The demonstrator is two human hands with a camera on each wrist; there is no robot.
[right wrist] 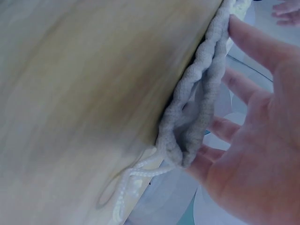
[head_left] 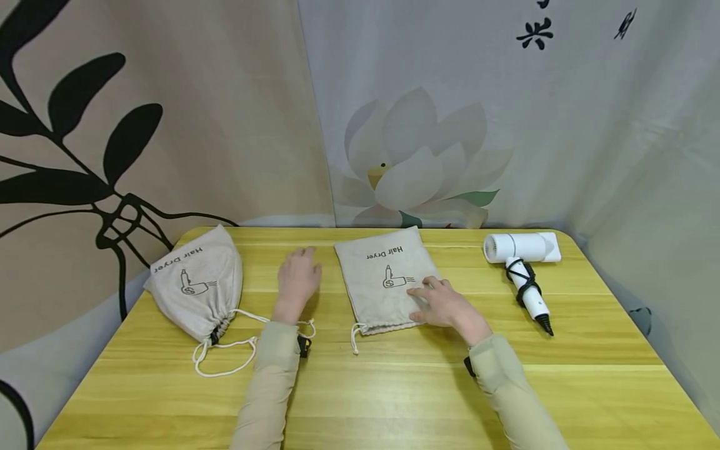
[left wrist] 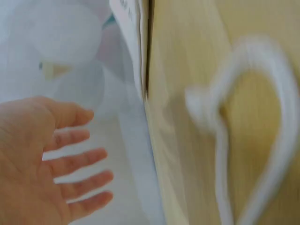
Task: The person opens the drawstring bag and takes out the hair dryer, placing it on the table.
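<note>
A flat grey drawstring bag [head_left: 388, 306] printed "Hair Dryer" lies mid-table, its mouth toward the near side. My right hand [head_left: 444, 305] rests on its lower right part with the fingers spread. The right wrist view shows the gathered bag mouth [right wrist: 192, 103] slightly parted beside the fingers [right wrist: 255, 42]. To the left of this bag, my left hand [head_left: 298, 278] hovers with nothing in it, its fingers extended in the left wrist view. Farther left sits a fuller drawstring bag [head_left: 208, 294], cinched at the neck, its white cord [head_left: 230, 373] trailing toward the left forearm.
A white hair dryer [head_left: 520, 247] lies at the back right, its handle wrapped with a black cord [head_left: 525, 284]. The wooden table [head_left: 394, 400] ends at a printed curtain [head_left: 259, 125] behind. Dark bands circle both wrists.
</note>
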